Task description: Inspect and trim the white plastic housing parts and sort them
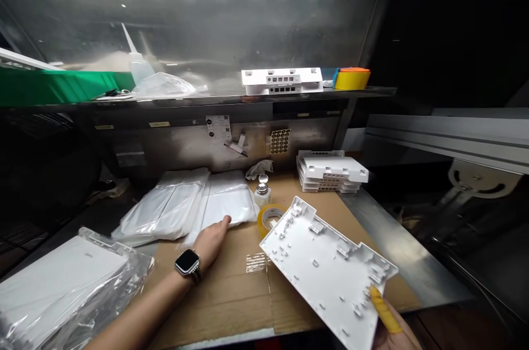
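Observation:
My right hand [390, 319], with a yellow cover on its thumb, grips a white plastic housing panel [318, 267] by its lower right corner. The panel is tilted, its inner side with clips and posts facing me. My left hand [212, 237], a watch on its wrist, reaches to the near edge of a stack of clear plastic bags [227, 195]. Its thumb rests over the bags; the other fingers are hidden, so whether they pinch a bag does not show. A second pile of clear bags [165, 204] lies to the left.
Bagged white panels [61, 278] lie at the left. Behind the held panel are a tape roll [264, 220], a pump bottle [263, 193] and stacked white housings [330, 171]. Cardboard [223, 284] covers the bench. A shelf above holds housings [282, 81] and a green bin [61, 87].

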### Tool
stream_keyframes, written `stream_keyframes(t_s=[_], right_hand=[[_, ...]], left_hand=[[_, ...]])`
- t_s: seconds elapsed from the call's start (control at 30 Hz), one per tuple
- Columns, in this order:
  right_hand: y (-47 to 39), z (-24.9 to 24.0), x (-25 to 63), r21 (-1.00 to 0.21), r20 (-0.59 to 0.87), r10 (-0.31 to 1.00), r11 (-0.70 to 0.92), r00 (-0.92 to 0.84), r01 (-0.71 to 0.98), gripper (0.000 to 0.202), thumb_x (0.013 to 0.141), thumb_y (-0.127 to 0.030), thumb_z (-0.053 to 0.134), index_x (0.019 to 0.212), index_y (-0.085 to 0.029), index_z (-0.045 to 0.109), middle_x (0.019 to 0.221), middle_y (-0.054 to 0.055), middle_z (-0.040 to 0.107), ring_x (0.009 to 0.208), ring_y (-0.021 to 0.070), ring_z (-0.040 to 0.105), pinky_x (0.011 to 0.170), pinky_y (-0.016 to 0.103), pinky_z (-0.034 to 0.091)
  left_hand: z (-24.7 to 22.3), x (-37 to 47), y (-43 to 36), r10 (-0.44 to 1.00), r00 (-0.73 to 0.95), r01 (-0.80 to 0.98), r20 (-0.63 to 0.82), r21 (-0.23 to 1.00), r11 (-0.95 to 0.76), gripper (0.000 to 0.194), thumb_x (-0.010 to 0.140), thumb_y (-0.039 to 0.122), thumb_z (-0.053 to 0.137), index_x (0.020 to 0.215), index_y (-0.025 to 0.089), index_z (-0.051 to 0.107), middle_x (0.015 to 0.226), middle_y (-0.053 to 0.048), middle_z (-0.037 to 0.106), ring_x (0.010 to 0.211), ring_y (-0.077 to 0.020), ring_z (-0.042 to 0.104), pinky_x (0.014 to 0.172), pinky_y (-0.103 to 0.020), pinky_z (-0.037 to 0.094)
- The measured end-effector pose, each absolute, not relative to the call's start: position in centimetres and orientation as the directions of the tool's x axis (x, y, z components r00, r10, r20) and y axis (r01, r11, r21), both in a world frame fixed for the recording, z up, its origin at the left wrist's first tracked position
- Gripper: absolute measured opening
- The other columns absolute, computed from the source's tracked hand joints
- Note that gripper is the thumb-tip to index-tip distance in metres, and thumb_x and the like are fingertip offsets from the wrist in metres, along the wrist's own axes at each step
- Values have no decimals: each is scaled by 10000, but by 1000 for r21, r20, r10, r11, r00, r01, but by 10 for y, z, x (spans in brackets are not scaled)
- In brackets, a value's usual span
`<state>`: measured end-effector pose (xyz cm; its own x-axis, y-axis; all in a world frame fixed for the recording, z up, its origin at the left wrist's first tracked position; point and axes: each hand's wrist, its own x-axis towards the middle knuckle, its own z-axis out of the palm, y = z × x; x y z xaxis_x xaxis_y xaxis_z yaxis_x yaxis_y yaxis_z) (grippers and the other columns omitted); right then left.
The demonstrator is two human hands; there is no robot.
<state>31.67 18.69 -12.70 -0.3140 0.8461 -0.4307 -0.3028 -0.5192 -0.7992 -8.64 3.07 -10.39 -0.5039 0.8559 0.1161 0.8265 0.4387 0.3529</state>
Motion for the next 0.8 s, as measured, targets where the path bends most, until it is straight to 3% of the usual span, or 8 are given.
stream_keyframes(t_s=[0.13, 0.27, 0.33, 0.43, 0.6, 0.7, 0.8], right_hand=[[175, -106, 307, -848, -369, 883, -447, -290, -285, 728, 603, -417, 888, 1251, -164, 675, 971, 94, 804, 946, 337, 758, 839, 445, 640], [168, -96, 305, -845, -366, 882, -449, -298, -290, 682, 623, -412, 880, 1233, -173, 693, 986, 96, 804, 967, 342, 754, 856, 466, 634], [167, -94, 306, -840, -374, 877, -458, -300, -291, 685, 634, -428, 876, 1245, -179, 690, 998, 97, 804, 982, 344, 750, 866, 470, 630], [168, -96, 308, -843, -375, 877, -457, -300, -282, 706, 643, -456, 870, 1263, -173, 685, 1013, 105, 802, 977, 346, 750, 875, 474, 625], [167, -109, 294, -901, -299, 918, -361, -260, -240, 760, 658, -541, 848, 1286, -153, 669, 990, 116, 801, 931, 336, 757, 839, 439, 628], [157, -115, 270, -971, -139, 965, -177, -220, -162, 694, 709, -589, 798, 1239, -153, 694, 1026, 117, 797, 963, 315, 751, 827, 367, 624], [141, -117, 234, -997, 71, 952, 65, -297, -30, 569, 791, -608, 715, 1139, -159, 732, 1025, 115, 797, 945, 284, 757, 768, 284, 615]], left_hand=[[-95, -106, 34, 843, -525, 769, 114, 487, 413, 168, 899, 188, 490, 1020, 253, 394, 914, -45, 752, 865, -278, 695, 750, -357, 421], [-92, -130, 43, 827, -560, 640, 57, 663, 388, 465, 702, 378, 774, 866, 266, 353, 697, 35, 709, 734, -254, 691, 664, -321, 422], [-93, -139, 47, 836, -549, 548, -2, 754, 362, 527, 651, 520, 784, 842, 262, 366, 646, 36, 675, 666, -243, 687, 618, -321, 459], [-95, -148, 49, 858, -510, 420, -56, 855, 305, 509, 712, 666, 650, 868, 246, 409, 720, -14, 706, 724, -239, 721, 652, -355, 539], [-99, -145, 48, 870, -493, 379, 3, 901, 212, 478, 715, 586, 686, 897, 247, 402, 820, -52, 751, 820, -227, 724, 756, -378, 554], [-101, -137, 50, 868, -491, 452, 76, 874, 179, 458, 703, 453, 741, 887, 263, 368, 753, 6, 734, 768, -208, 702, 743, -339, 514], [-101, -128, 54, 877, -463, 556, 127, 813, 176, 420, 712, 353, 750, 860, 267, 367, 712, 41, 718, 739, -205, 688, 717, -312, 468]])
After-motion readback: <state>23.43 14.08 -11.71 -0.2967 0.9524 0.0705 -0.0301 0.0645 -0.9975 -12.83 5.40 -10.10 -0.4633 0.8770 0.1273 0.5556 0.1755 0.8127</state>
